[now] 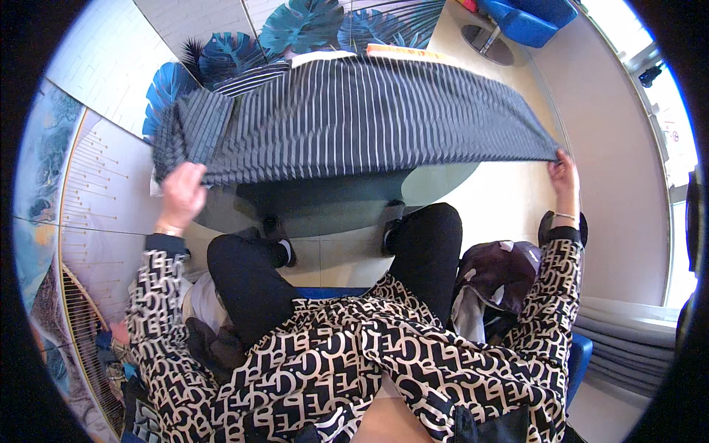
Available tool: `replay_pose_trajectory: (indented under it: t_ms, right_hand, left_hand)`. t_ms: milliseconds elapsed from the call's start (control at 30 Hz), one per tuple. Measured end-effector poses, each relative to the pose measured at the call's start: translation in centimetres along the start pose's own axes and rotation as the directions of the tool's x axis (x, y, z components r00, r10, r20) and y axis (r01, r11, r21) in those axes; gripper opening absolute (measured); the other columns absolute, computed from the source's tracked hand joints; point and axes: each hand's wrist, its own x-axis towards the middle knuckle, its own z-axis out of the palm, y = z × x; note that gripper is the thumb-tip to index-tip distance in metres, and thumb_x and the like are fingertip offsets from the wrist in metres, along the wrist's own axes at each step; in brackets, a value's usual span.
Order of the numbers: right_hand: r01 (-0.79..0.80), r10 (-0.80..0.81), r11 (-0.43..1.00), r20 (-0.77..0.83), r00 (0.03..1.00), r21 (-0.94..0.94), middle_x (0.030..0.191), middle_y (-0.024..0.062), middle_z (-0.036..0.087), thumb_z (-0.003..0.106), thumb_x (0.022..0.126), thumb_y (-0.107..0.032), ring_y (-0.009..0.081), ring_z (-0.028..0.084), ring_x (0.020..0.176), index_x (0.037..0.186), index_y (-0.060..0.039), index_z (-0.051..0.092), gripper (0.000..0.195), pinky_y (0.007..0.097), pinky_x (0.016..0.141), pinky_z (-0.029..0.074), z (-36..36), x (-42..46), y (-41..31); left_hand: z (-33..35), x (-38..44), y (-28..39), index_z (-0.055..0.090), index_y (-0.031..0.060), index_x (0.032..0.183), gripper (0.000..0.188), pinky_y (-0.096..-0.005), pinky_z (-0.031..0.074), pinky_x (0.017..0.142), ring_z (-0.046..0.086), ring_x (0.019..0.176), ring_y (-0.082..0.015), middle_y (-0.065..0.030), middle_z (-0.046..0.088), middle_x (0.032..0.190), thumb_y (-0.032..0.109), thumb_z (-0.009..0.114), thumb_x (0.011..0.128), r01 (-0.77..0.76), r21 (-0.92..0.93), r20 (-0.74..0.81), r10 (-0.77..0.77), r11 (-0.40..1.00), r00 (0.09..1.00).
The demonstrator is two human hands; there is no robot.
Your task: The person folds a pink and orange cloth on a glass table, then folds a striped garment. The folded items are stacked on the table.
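Note:
A dark striped cloth, which looks like a garment, [354, 116] is stretched out sideways between my two hands. My left hand [184, 194] grips its near edge at the left, where a part of the cloth is folded over. At the far right, my right hand [563, 169] pinches the cloth's corner between thumb and fingers. The cloth lies or hangs over a round glass tabletop [327, 213], hiding most of it. Beyond the cloth's far edge, a white and orange item [407, 51] shows in part.
A blue chair [529, 22] on a round metal base stands at the back right. Walls flank both sides, the left one [102, 183] decorated. Dark bundled fabric [498, 271] lies beside my right thigh. My legs are under and before the glass.

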Motion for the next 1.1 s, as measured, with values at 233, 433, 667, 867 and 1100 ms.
replay_pose_trajectory:
  t_ms: [233,433,667,867,1100]
  right_hand:
    - [-0.353,0.347,0.935,-0.196,0.917,0.002,0.082,0.0024,0.066,0.073,0.090,-0.019,0.0197,0.064,0.071,0.093,-0.0129,0.068,0.009,0.0343,0.068,0.057,-5.5,-2.0,14.3]
    - [-0.323,0.323,0.946,-0.214,0.922,0.036,0.086,0.0044,0.066,0.074,0.089,-0.021,0.0187,0.064,0.080,0.089,-0.0128,0.067,0.011,0.0330,0.073,0.056,-6.2,-2.5,14.9]
    - [-0.342,0.339,0.939,-0.270,0.901,0.035,0.080,0.0047,0.066,0.077,0.087,-0.021,0.0179,0.063,0.073,0.089,-0.0130,0.066,0.014,0.0317,0.068,0.055,-4.9,-2.8,14.9]
    - [-0.300,0.275,0.952,-0.268,0.923,-0.055,0.076,0.0037,0.064,0.077,0.087,-0.021,0.0166,0.061,0.066,0.085,-0.0133,0.063,0.015,0.0309,0.061,0.053,-5.5,-3.4,14.9]
    - [-0.343,0.312,0.935,-0.245,0.918,-0.094,0.083,-0.0001,0.067,0.072,0.088,-0.023,0.0151,0.063,0.075,0.094,-0.0146,0.069,0.011,0.0314,0.067,0.053,-7.1,-2.8,16.6]
  left_hand:
    - [9.6,-5.0,4.9,0.060,0.0072,0.105,0.035,-0.0456,0.055,0.077,0.065,0.088,-0.0352,-0.0121,0.063,0.096,0.003,0.071,0.071,0.114,-0.166,0.513,-0.013,0.980,0.858]
    - [8.8,-3.6,5.1,0.065,0.0072,0.092,0.030,-0.0441,0.052,0.072,0.065,0.080,-0.0319,-0.0103,0.064,0.091,0.034,0.076,0.083,0.285,-0.232,0.772,-0.003,0.930,0.636]
    - [13.7,3.7,9.7,0.065,0.0027,0.112,0.032,-0.0415,0.051,0.096,0.062,0.111,-0.0319,-0.0135,0.066,0.114,0.025,0.070,0.090,0.254,-0.375,0.335,-0.125,0.892,0.934]
    - [19.2,7.9,14.4,0.045,0.0111,0.149,0.068,-0.0574,0.027,0.117,0.027,0.148,-0.0401,-0.0164,0.033,0.160,0.045,0.065,0.094,0.181,-0.202,0.166,-0.149,0.962,0.975]
    - [19.1,6.1,14.7,0.047,0.0120,0.149,0.075,-0.0651,0.017,0.117,0.021,0.151,-0.0395,-0.0161,0.032,0.160,0.058,0.061,0.092,0.231,-0.156,0.459,-0.136,0.960,0.878]
